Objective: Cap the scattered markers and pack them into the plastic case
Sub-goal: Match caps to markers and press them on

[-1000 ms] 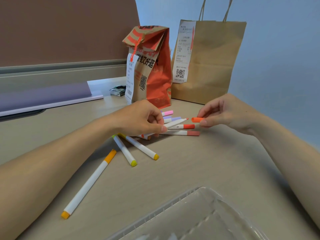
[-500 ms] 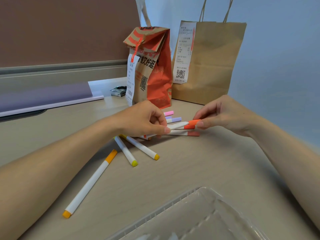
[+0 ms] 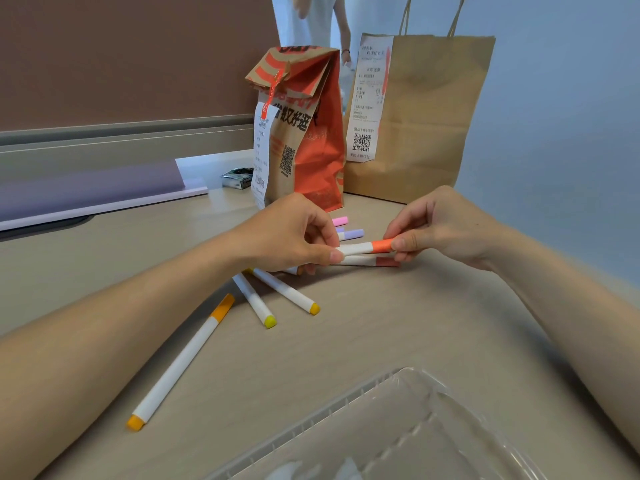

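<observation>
Orange cap, pinched in right hand fingers, sat on the marker pinched by the left hand. Probably needed a straight axial push to seat fully.

At least seven white plastic markers with coloured caps, two upright paper bags, one small dark packet and one clear plastic case are sharing the beige bench.

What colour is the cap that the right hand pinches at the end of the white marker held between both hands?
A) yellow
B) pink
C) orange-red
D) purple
C: the right hand pinches the orange-red cap on the white marker, while the left hand holds its barrel.
</observation>
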A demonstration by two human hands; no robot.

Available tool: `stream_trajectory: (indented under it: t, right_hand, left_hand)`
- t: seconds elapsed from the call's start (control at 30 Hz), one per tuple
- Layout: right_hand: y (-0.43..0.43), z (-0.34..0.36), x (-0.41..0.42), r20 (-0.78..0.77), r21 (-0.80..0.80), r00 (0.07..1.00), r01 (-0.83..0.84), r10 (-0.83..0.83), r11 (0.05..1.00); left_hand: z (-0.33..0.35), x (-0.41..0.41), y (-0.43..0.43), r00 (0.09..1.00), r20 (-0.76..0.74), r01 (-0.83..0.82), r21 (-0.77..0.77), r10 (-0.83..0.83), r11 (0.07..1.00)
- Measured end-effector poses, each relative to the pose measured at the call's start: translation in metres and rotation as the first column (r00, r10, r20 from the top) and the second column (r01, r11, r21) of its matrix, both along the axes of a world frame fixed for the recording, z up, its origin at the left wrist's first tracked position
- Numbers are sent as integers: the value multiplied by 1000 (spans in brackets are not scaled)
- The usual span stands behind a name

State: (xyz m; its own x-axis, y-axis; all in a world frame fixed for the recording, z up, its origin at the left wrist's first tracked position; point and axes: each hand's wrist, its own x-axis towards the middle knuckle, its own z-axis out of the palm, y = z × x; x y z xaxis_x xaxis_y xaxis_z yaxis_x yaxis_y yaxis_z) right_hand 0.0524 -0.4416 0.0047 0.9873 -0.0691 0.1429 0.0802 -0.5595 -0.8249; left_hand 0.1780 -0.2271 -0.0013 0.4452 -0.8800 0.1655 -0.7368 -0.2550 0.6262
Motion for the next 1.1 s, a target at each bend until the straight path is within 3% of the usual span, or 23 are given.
stream_trajectory:
  t: [0.4, 0.57, 0.77, 1.1]
  right_hand:
    - [4, -6, 8, 58, 58, 996, 66, -69, 996]
    - [4, -10, 10, 86, 248, 990, 85, -109, 965]
    - [4, -14, 10, 71, 510, 993, 46, -95, 859]
    - [4, -16, 11, 4, 574, 995, 76, -95, 815]
  left_hand:
    - [-1, 0, -1, 999, 36, -4, -55, 6, 998]
    - [0, 1, 0, 997, -72, -40, -88, 34, 995]
    - [5, 2, -1, 988, -148, -56, -68, 45, 996]
    - [18, 5, 0, 998, -49, -46, 74, 49, 996]
